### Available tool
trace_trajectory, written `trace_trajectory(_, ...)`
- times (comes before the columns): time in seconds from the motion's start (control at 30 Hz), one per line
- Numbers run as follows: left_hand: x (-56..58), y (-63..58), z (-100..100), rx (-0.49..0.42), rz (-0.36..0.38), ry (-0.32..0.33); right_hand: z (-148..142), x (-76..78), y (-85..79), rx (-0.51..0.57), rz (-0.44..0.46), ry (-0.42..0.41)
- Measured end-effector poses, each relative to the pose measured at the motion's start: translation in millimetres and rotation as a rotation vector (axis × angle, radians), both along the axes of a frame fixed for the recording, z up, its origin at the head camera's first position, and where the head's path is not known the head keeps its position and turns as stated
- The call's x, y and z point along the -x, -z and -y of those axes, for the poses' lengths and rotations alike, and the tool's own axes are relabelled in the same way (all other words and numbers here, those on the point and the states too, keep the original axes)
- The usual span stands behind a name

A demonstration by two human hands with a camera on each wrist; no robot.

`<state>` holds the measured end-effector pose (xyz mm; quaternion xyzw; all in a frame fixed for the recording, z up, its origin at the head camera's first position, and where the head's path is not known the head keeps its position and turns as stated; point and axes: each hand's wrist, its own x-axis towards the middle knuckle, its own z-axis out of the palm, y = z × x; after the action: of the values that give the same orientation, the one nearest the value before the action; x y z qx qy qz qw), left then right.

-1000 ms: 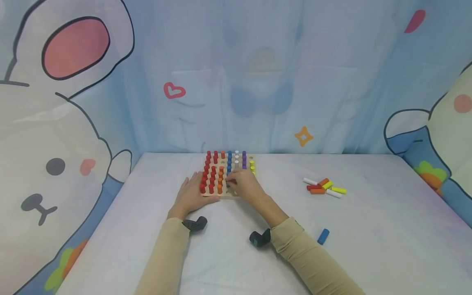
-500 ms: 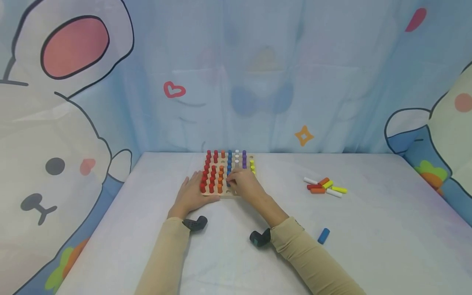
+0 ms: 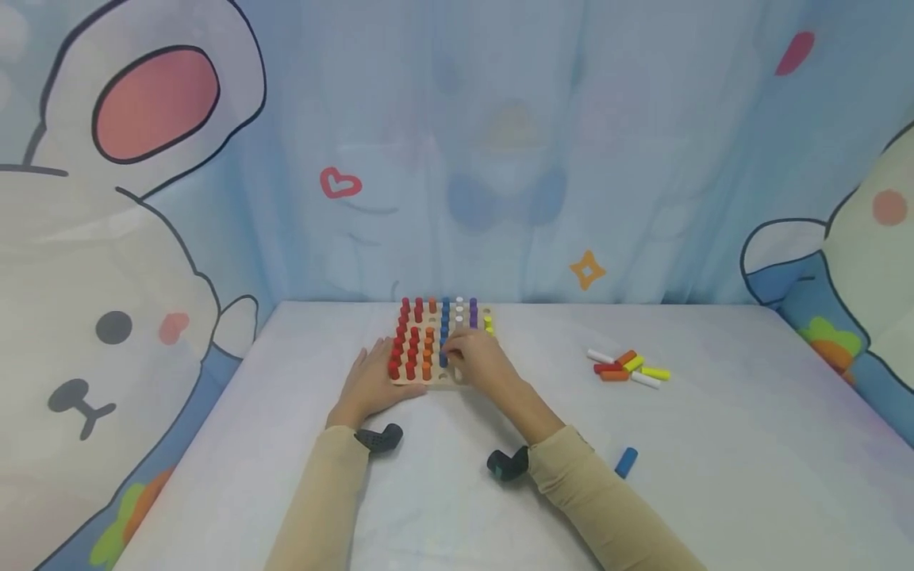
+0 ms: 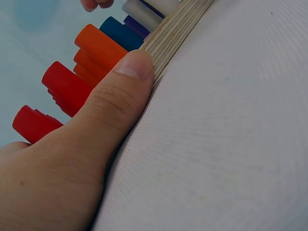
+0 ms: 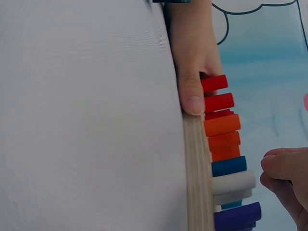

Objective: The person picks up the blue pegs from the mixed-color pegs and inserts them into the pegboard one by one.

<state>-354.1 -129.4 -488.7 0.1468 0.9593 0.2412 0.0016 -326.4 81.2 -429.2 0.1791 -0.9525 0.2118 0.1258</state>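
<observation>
A wooden pegboard (image 3: 450,386) bears columns of red, orange, blue, white, purple and yellow pegs. My left hand (image 3: 371,382) rests at its front left corner, with the thumb (image 4: 108,96) along the front edge and straight fingers by the left side. A blue peg (image 3: 443,360) stands upright in the board, in the row behind the front one. Just above it is my right hand (image 3: 489,366). In the right wrist view its bent fingertips (image 5: 270,167) sit slightly apart from the blue peg (image 5: 228,166), and nothing shows between them. The hand hides part of the board's right side.
To the right lies a loose pile of pegs: white (image 3: 601,356), red (image 3: 605,368), orange (image 3: 614,377) and yellow (image 3: 654,373). A single blue peg (image 3: 626,462) lies nearer, beside my right sleeve (image 3: 607,492). The white tabletop ends at a patterned curtain (image 3: 643,159).
My right fingers, earlier at the blue peg, have eased up off it, and more of the peg shows in the board. The left hand stays in place. The head view has tilted slightly.
</observation>
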Motion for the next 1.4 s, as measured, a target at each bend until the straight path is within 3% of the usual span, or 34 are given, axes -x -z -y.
trace_trajectory(0.23,-1.4,3.5,-1,0.000,-0.003,-0.011,-12,-5.9,-5.6,0.048,-0.069,0.015)
trace_trajectory(0.47,-1.2,10.0,-4,0.009,0.001,-0.001,-25,-20.6,-12.1,0.063,-0.006,0.015)
trace_trajectory(0.8,-3.6,0.0,-3,0.003,0.012,-0.014,-54,-40.4,-25.3,0.136,0.003,-0.044)
trace_trajectory(1.0,-3.5,-5.3,-1,0.004,0.014,-0.016,-84,-56.9,-26.9,0.146,0.046,-0.053)
trace_trajectory(1.4,-4.1,-5.3,-2,0.009,0.009,-0.007,-164,-95.3,-9.3,0.178,0.127,-0.063)
